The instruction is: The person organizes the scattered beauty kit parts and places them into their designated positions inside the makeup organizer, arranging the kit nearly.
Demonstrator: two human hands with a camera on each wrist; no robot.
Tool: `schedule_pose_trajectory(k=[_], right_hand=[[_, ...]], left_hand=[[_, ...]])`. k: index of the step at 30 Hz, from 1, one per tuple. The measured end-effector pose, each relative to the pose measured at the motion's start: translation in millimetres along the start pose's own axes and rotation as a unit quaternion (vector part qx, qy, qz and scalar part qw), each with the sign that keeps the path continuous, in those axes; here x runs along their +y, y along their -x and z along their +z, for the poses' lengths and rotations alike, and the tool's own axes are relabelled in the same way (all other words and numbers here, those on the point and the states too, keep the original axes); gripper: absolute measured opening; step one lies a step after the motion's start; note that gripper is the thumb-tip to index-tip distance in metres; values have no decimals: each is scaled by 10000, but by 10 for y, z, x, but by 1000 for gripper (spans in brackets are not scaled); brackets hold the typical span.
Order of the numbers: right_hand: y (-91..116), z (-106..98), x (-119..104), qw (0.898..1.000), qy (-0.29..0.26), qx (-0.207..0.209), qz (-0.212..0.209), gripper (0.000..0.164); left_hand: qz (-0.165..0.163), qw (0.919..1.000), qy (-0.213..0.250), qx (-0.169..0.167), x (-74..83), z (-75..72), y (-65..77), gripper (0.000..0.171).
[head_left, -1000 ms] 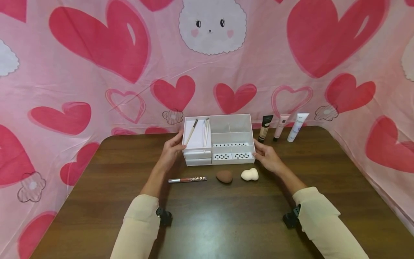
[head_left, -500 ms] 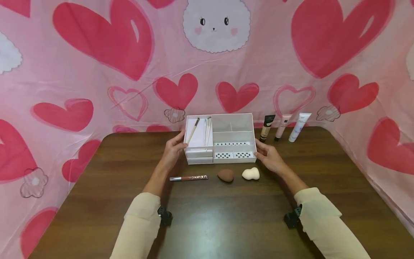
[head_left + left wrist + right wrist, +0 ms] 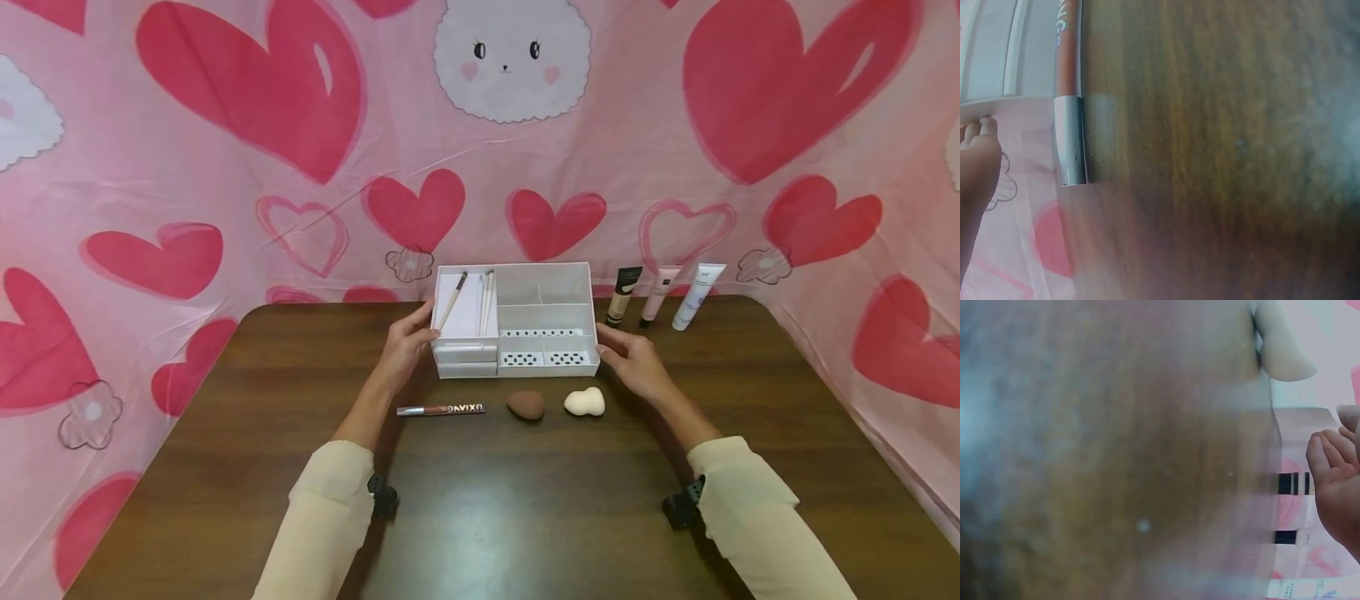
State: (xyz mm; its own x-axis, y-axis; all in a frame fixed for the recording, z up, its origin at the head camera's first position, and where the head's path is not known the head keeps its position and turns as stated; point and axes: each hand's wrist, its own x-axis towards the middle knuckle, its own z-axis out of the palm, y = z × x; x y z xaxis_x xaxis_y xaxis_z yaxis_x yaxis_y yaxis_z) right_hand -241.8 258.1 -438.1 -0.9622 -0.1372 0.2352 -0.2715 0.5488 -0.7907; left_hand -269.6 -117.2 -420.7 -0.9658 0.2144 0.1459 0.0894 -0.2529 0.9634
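Observation:
A white desk organizer [image 3: 543, 287] stands on the table near the back, with divided compartments on its right and stacked drawers at its lower left. Several slim makeup brushes [image 3: 453, 302] lie in its upper left tray. My left hand [image 3: 402, 350] holds the organizer's left side, thumb over the front corner and fingers along the outer wall. At the right side, my right hand [image 3: 636, 365] has its fingers fairly straight beside the wall; whether they touch it is hard to tell. Before the organizer lie a lip gloss tube [image 3: 441, 410], a brown makeup sponge [image 3: 527, 405] and a cream makeup sponge [image 3: 585, 402].
Three tubes stand at the back right: one black and beige [image 3: 622, 297], one pink [image 3: 659, 297], one white [image 3: 697, 297]. A pink heart-print cloth [image 3: 300, 125] hangs behind the brown wooden table [image 3: 525, 517].
The head view shifts slightly, so everything appears a little further right. The organizer stays in place among the other things. My right thumb has eased slightly outward from the organizer's front corner.

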Motion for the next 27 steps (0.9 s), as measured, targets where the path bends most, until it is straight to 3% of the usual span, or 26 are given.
schedule_pose_trajectory(k=[11,19,27], right_hand=[[-4,-71,-301,9958,-60,449,-792,35],[15,63,-498,9867,-518,364,-1500,30],[53,259,-753,9760,-37,-104,-2177,29]], left_hand=[[69,9999,32,64,4,26,9,66],[10,9996,226,137,7,43,3,67],[33,9996,232,150,0,36,9,67]])
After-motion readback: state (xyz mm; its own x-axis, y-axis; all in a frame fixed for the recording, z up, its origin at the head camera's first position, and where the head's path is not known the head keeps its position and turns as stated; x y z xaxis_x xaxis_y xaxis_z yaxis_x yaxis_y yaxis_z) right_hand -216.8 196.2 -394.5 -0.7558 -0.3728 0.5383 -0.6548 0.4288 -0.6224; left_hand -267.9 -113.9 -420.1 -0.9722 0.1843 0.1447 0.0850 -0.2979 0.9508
